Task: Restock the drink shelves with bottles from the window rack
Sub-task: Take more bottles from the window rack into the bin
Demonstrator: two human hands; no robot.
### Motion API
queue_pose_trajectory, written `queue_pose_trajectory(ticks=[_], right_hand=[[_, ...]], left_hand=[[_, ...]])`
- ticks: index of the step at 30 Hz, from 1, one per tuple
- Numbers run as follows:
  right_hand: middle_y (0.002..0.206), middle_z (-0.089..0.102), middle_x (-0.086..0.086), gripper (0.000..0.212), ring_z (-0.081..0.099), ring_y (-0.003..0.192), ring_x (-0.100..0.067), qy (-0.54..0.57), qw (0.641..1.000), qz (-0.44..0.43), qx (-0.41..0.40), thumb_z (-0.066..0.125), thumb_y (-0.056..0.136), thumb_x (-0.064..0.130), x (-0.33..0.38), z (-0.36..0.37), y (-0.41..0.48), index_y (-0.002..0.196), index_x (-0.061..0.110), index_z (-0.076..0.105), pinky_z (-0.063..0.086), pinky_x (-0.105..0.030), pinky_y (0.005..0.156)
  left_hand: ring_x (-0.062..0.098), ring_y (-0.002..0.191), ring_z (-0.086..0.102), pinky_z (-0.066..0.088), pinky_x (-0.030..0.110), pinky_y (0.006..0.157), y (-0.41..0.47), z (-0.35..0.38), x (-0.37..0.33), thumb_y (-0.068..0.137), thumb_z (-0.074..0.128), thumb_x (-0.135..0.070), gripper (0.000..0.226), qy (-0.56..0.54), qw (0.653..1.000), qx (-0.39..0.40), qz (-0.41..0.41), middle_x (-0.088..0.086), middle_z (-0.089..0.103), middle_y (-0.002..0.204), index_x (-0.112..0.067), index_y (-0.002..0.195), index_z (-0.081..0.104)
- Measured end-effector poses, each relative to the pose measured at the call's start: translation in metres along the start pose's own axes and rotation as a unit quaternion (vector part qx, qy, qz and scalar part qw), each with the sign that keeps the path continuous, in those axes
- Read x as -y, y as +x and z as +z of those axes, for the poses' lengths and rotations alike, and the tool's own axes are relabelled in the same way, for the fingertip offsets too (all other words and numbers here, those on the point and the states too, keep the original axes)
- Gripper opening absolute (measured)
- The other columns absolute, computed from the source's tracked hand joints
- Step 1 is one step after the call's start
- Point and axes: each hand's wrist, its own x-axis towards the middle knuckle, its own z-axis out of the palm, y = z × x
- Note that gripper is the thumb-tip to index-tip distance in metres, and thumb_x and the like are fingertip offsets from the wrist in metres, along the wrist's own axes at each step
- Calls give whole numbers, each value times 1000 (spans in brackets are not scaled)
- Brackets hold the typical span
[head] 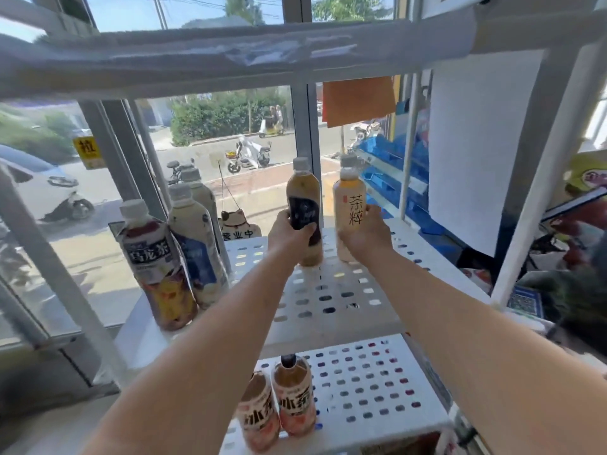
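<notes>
Hands [289,233] [366,238] around slim plastic bottles [303,192] [349,198]

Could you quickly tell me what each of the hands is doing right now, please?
Left hand: grips the dark-labelled bottle.
Right hand: grips the pale-labelled bottle.

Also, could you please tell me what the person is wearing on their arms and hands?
Both forearms are bare, with no sleeves in view. The left hand and right hand wear no gloves, and no watch, band or ring shows on the sides facing the camera.
</notes>
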Motion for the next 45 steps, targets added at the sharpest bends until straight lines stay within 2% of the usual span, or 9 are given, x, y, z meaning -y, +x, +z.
queue_pose_trajectory(ticks=[4,10,15,19,22,30,39,42,45], right_hand=[[129,63,-6,55,60,118,-29,32,999,-15,-3,76,83,22,-5,-7,-5,127,15,44,48,-41,95],[122,69,-2,49,67,109,-24,7,998,-56,-21,80,78,33,-12,-34,-46,122,19,62,51,-27,77],[115,70,-1,40,68,97,-21,50,996,-65,-28,79,79,30,-18,-81,-98,115,20,63,56,-31,76],[95,67,14,36,60,73,3,55,995,-75,-22,82,76,29,-36,-128,-149,105,22,61,45,-10,55],[85,61,23,41,61,76,6,48,996,-67,-25,85,71,31,-60,-163,-195,105,19,64,46,-12,56],[89,65,18,35,66,82,-4,17,999,20,-32,85,73,23,-162,-267,-304,87,34,55,54,-18,63],[100,70,7,42,68,93,-12,-27,984,158,-76,81,69,25,-270,-359,-385,107,22,63,59,-33,79],[108,72,3,45,68,94,-13,-31,978,191,-72,80,71,24,-294,-375,-404,113,20,64,57,-28,74],[107,70,4,39,66,91,-9,-21,974,220,-60,78,74,24,-312,-382,-416,110,22,62,51,-21,65]], left_hand=[[23,97,56,48,37,83,-5,-1,2,93,66,-22,36,30,999,1,40,1,59,107,-12,124,50],[24,102,63,54,43,89,-51,2,-6,92,67,-26,36,-20,998,2,63,-2,63,106,-14,124,55],[20,99,64,56,42,86,-113,1,-22,88,71,-30,39,-65,993,-13,95,-4,66,104,-17,123,58],[16,93,67,59,42,82,-183,16,-26,86,71,-34,35,-114,990,-1,85,-6,69,100,-19,116,62],[14,85,69,60,36,72,-237,41,-22,86,71,-37,34,-147,987,16,66,-4,71,94,-16,111,65],[20,85,70,57,36,68,-372,141,-5,87,69,-40,23,-158,978,133,11,1,72,92,-21,100,66],[22,85,69,60,45,79,-502,246,16,83,63,-54,34,-103,941,309,-95,0,71,94,-24,101,64],[23,80,66,57,38,75,-533,278,34,88,63,-48,35,-27,926,357,-123,3,68,86,-15,99,67],[24,83,65,58,38,77,-557,304,57,92,60,-41,39,37,905,394,-157,4,66,92,-15,120,62]])
